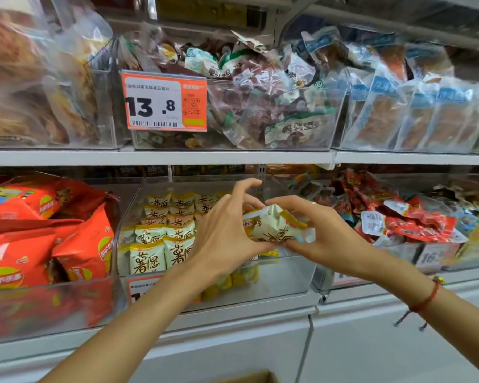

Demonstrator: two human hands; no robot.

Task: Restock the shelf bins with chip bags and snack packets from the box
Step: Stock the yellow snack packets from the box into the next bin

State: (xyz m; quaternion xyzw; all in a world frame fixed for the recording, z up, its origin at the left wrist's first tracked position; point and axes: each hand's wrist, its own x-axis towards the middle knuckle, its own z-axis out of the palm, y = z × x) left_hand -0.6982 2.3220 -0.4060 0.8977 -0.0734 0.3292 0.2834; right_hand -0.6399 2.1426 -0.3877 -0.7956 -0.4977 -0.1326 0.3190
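On the upper shelf you face an orange price tag [164, 101] clipped to the clear middle bin [302, 139], reading "13.8" in bold black, with a QR code and a barcode; its smaller print is too fine to read. Lower left, the red chip bags [83, 244] carry the Lay's logo. The yellow-and-white snack packets [161, 244] in the lower middle bin bear large brown Chinese characters, as does the packet [274, 225] in your hands. A lower right tag [433, 257] shows "16", the rest blurred.
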